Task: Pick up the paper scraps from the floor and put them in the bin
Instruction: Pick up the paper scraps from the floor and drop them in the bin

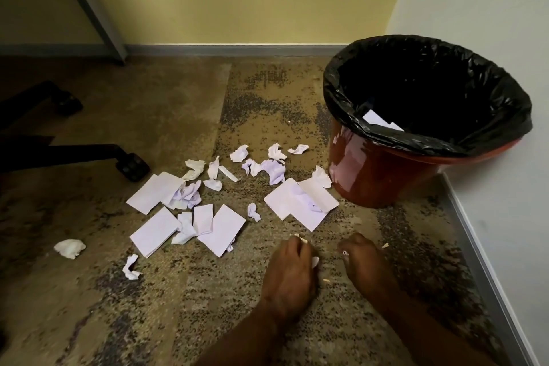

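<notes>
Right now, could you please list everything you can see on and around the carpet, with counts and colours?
Bin: one, red-brown with black liner, right corner.
Paper in bin: at least one, white, inside liner.
Flat sheets: several, white, carpet centre.
Crumpled scraps: many, white, scattered around the sheets.
Chair casters: two, black, left.
Desk leg: one, grey, upper left.
Left hand: one, bottom centre, fingers curled over a white scrap.
Right hand: one, beside it, fingers curled; contents unclear.
</notes>
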{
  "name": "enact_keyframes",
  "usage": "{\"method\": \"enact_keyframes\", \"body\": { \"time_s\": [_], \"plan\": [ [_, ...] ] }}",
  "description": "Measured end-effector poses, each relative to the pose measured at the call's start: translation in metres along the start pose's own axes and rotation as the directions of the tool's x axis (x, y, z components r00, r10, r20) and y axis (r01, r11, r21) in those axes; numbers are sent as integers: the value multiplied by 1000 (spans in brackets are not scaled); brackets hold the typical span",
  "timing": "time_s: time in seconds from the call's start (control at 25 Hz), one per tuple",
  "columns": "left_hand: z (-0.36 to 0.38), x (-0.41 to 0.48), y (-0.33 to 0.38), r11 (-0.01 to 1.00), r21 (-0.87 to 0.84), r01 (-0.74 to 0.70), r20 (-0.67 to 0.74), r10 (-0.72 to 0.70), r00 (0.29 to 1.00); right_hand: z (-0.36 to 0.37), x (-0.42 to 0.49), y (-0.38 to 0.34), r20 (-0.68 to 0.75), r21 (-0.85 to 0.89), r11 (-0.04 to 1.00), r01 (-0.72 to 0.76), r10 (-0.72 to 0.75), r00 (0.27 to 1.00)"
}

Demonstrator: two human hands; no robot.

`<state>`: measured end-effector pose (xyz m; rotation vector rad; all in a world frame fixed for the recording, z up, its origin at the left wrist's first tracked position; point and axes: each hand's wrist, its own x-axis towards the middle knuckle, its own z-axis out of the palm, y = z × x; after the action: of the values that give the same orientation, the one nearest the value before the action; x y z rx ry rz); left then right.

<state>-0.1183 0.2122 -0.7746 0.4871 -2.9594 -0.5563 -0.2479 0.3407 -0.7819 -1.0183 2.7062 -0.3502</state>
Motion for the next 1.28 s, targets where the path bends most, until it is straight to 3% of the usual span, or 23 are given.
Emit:
{"method": "enact_keyframes", "body": {
  "time_s": [0.04, 0.12, 0.24, 0.32, 0.4, 0.52, 0.56, 0.64, 0.72, 0.76, 0.8, 0.92, 0.96, 1.04, 1.08, 1.12, 1.2, 1.28],
  "plan": [
    [-4, 3, -1, 996, -55, 67, 6, -67, 998, -1, -2, 0, -35, 80, 996, -29, 31, 999],
    [-11, 11, -3, 995, -5, 97, 138, -95, 986, -3, -9, -4, -117, 207, 977, -55, 81, 990],
    [-15, 23, -5, 992, 103, -78, 248, 50, 967, -8, -20, -21, -160, 271, 959, -80, 126, 979],
    [-11, 25, -6, 998, 44, -47, 270, 33, 962, -11, -24, -30, -143, 308, 947, -93, 143, 979],
    [-7, 26, -4, 993, -47, 107, 269, -91, 959, -21, -25, -38, -144, 330, 941, -79, 132, 981],
    [-41, 27, 23, 899, -365, 243, 193, -182, 964, -73, -29, -63, -271, 356, 934, 1, 102, 957],
    [-67, 34, 42, 863, -468, 188, 114, -152, 982, -104, -32, -72, -343, 369, 928, 47, 90, 935],
    [-137, 56, 87, 817, -576, -28, -180, -93, 979, -181, -39, -88, -544, 358, 915, 185, 44, 838],
    [-201, 92, 124, 756, -582, -302, -482, -21, 876, -257, -36, -89, -755, 255, 918, 304, -8, 656],
    [-223, 112, 136, 740, -545, -393, -554, 34, 832, -285, -27, -84, -801, 240, 916, 322, -1, 599],
    [-238, 131, 145, 756, -491, -432, -558, 108, 823, -306, -13, -78, -810, 261, 913, 313, 30, 586],
    [-241, 172, 140, 920, -261, -292, -377, 181, 908, -315, 16, -72, -718, 307, 941, 141, 132, 683],
    [-233, 172, 127, 938, -245, -246, -392, 136, 910, -308, 15, -72, -731, 301, 947, 108, 157, 665],
    [-208, 147, 83, 927, -333, -174, -507, -20, 861, -277, -2, -80, -803, 289, 941, 176, 138, 579],
    [-190, 127, 52, 912, -402, -87, -515, -146, 844, -252, -16, -86, -794, 307, 924, 230, 116, 597],
    [-168, 105, 15, 901, -430, 49, -473, -271, 838, -223, -29, -94, -728, 352, 905, 240, 104, 678],
    [-130, 60, -66, 843, -328, 427, -274, -517, 811, -157, -40, -107, -434, 454, 883, 122, 99, 895],
    [-108, 25, -134, 720, -76, 690, 6, -692, 722, -94, -38, -113, -151, 444, 895, -36, 114, 982]
  ]
}}
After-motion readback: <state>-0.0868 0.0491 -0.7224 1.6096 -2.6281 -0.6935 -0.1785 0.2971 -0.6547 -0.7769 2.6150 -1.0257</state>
